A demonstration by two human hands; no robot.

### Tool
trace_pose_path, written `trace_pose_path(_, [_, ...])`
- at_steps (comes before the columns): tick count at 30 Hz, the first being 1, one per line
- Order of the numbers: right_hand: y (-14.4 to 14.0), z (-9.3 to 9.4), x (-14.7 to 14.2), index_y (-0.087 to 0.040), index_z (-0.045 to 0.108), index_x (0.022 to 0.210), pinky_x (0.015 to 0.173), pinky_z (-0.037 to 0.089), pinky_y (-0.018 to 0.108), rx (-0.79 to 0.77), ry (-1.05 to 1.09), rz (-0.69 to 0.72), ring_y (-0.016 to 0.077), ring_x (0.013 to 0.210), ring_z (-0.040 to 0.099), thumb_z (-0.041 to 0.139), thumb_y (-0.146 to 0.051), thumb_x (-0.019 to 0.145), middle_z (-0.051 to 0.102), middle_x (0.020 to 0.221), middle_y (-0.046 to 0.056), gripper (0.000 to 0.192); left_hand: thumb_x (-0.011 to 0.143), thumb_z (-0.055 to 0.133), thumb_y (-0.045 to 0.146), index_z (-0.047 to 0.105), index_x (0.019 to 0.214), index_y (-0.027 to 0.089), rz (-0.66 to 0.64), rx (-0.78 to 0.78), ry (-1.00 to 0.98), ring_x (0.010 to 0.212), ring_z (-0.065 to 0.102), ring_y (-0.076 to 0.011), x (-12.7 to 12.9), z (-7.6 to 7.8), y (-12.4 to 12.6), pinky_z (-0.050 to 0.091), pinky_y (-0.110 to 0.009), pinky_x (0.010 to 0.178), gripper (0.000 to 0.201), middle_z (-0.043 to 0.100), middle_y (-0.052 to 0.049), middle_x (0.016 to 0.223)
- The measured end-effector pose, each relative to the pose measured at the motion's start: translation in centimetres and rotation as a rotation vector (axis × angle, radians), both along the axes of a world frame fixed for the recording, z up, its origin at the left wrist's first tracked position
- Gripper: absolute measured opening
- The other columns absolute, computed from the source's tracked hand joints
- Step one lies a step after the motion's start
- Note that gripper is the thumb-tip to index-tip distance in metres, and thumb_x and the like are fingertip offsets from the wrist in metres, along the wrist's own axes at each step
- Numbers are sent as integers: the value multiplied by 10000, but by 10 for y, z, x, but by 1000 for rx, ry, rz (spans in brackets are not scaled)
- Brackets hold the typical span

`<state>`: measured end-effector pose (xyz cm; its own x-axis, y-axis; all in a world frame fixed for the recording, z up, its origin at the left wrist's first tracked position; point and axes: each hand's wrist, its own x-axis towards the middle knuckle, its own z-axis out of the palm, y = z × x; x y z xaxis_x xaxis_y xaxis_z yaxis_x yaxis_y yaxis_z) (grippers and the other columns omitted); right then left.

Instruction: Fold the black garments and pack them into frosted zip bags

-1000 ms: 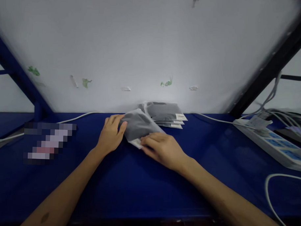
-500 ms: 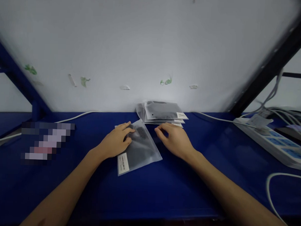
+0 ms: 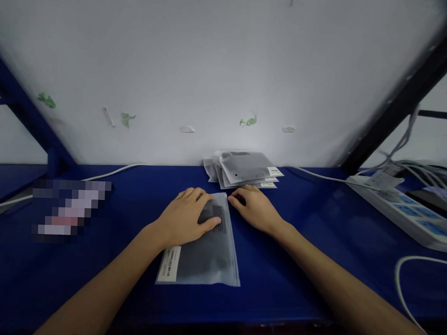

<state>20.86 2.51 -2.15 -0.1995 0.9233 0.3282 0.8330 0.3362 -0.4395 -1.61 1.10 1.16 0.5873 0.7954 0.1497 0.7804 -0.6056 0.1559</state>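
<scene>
A frosted plastic pouch (image 3: 206,255) with dark contents and a white label lies flat on the blue tabletop (image 3: 296,268), near its front edge. My left hand (image 3: 187,220) rests palm down on the pouch's far half, fingers spread. My right hand (image 3: 254,210) lies on the table at the pouch's far right corner, fingertips touching its edge. Just beyond my hands, against the white wall, sits a small stack of similar pouches (image 3: 243,168).
A white power strip (image 3: 401,210) with cables lies at the right, and a white cable loop (image 3: 406,286) curls at the right front. Another white cable (image 3: 113,172) runs along the back left. A blurred-out object (image 3: 70,208) sits at the left.
The pouch went from being held up by both hands near the stack to lying flat, then slid toward me and squared up. My left hand now presses on it.
</scene>
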Motion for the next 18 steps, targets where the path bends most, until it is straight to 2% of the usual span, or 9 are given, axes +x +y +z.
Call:
trace_pose_path(5, [2,-2,-2,-199,701,896,839,441,305,-10,20,-24,200,934,621,516,-374,944,702,945,70,259,976,389,508,421,1471,235,-116,-97,-18,1410,384,-295,8,-5,-6,278,-504,1183,566,415,-81,1549])
trace_pose_path(9, [4,-3,-5,-194,691,847,777,437,299,-10,24,-86,198,880,639,505,-367,943,717,925,73,272,975,365,583,359,1518,216,-141,-149,-7,1475,280,-301,13,-8,-7,185,-528,1221,655,352,-90,1589])
trace_pose_path(13, [5,-2,-8,-196,689,824,717,430,299,-46,10,-135,199,826,658,507,-378,940,737,911,74,282,949,377,657,330,1535,231,-159,-140,-24,1493,237,-298,17,-12,-7,139,-528,1232,726,339,-92,1593])
trace_pose_path(18, [-4,6,-13,-197,686,808,689,418,304,-81,-63,-174,210,806,670,504,-370,939,740,877,75,283,936,369,683,351,1526,222,-127,-124,2,1485,259,-305,19,-16,-5,155,-532,1224,748,355,-102,1583])
